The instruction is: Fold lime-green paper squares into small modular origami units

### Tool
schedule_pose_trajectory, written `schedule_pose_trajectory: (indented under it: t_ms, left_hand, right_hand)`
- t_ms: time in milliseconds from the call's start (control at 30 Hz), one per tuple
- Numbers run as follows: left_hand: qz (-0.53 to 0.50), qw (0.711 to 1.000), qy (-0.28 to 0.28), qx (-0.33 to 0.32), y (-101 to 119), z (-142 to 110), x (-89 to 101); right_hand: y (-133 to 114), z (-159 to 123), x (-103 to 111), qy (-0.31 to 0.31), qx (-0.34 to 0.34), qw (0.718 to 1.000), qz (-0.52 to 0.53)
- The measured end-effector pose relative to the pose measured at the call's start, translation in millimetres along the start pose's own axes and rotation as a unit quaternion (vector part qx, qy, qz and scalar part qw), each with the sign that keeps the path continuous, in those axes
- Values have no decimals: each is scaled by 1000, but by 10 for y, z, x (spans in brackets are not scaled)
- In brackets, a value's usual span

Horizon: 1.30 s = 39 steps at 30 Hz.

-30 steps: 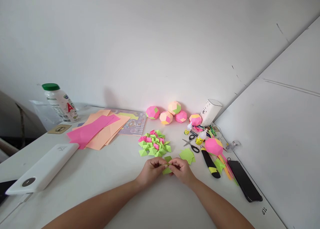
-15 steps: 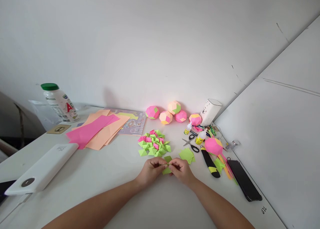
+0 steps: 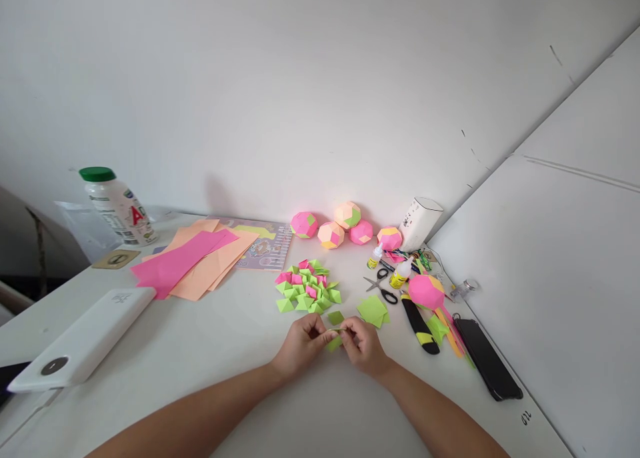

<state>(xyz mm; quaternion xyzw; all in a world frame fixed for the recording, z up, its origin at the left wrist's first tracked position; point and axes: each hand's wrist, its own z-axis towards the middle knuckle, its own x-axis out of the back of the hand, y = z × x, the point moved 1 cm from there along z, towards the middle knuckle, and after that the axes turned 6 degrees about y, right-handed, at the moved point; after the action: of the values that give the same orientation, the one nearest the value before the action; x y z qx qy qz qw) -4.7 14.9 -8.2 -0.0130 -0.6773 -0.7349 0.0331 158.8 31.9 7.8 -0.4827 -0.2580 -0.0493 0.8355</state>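
Green paper (image 3: 337, 329) is pinched between left hand (image 3: 301, 343) and right hand (image 3: 365, 345), well inside the right table edge (image 3: 541, 419).

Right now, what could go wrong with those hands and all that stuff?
The green paper pinched between the left hand and right hand might crease crookedly. The folded pieces piled just beyond could scatter if bumped. The scissors lie with blades apart, so a reaching finger might get nicked.

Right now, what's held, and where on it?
Green paper: left hand and right hand pinch opposite ends of its thin visible edge.
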Motion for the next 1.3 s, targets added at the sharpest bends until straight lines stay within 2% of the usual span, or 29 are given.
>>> schedule_pose_trajectory:
  t_ms: [333, 533, 600, 700, 833, 1067, 1300]
  left_hand:
    - [41, 999, -32, -19, 75, -26, -2]
    - [-6, 999, 8, 32, 97, -18, 22]
    - [-26, 999, -13, 22, 125, -11, 23]
    - [-5, 998, -67, -14, 166, -9, 11]
    - [29, 997, -70, -7, 166, -17, 5]
    - [-8, 997, -78, 20, 83, -11, 9]
    - [-26, 993, -110, 40, 93, 0, 17]
  right_hand:
    - [-27, 7, -2, -38, -68, 994, 83]
    - [37, 16, -7, -54, -126, 979, 149]
    - [39, 20, -7, -63, -125, 979, 145]
    - [32, 28, -5, -69, -88, 988, 108]
    - [28, 40, -1, -66, -47, 995, 58]
    - [48, 38, -8, -62, -70, 993, 67]
    - [94, 34, -11, -81, -124, 980, 130]
